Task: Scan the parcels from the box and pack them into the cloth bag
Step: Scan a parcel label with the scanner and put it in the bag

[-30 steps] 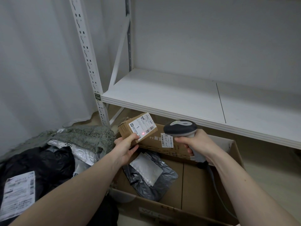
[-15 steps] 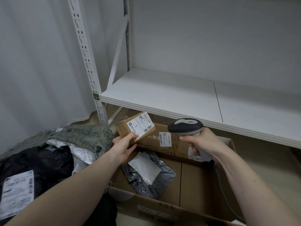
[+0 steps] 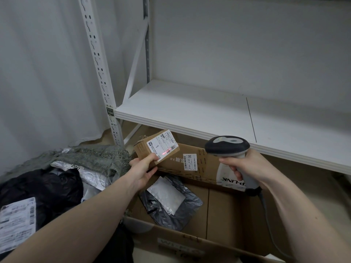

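Cardboard, small and stiff: the parcel (image 3: 156, 147) is held above the box (image 3: 224, 207), the left hand (image 3: 142, 168) pinching its lower corner while the right hand (image 3: 245, 166) grips the scanner (image 3: 227, 147), whose red line falls on the label. It looks light; edges give firm hold. A soft grey bag-parcel (image 3: 171, 204) lies in the box; the cloth bag (image 3: 95, 158) sits left.
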